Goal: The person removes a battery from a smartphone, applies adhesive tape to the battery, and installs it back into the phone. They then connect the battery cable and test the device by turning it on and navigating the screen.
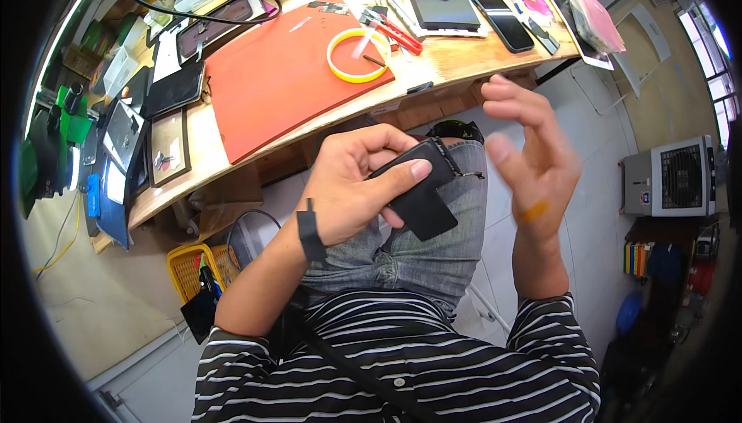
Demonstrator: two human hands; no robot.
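Note:
My left hand (359, 179) is closed on a flat black L-shaped battery (423, 205), thumb on its top face and fingers beneath. It is held over my lap. From its upper right edge sticks out a short flex lead with a small connector (468, 175). Raised to the right of the battery and apart from it, my right hand (537, 148) has its fingers spread, slightly blurred, with nothing seen in it. A strip of black tape (311, 236) is wrapped round my left wrist. The underside of the battery is hidden.
On the wooden workbench (456, 63) ahead lies an orange mat (270, 75) with a yellow tape roll (331, 63) and red-handled pliers (398, 36). A phone (502, 21) and several tablets and tools lie around. A yellow basket (184, 267) stands below left, an air cooler (680, 179) at right.

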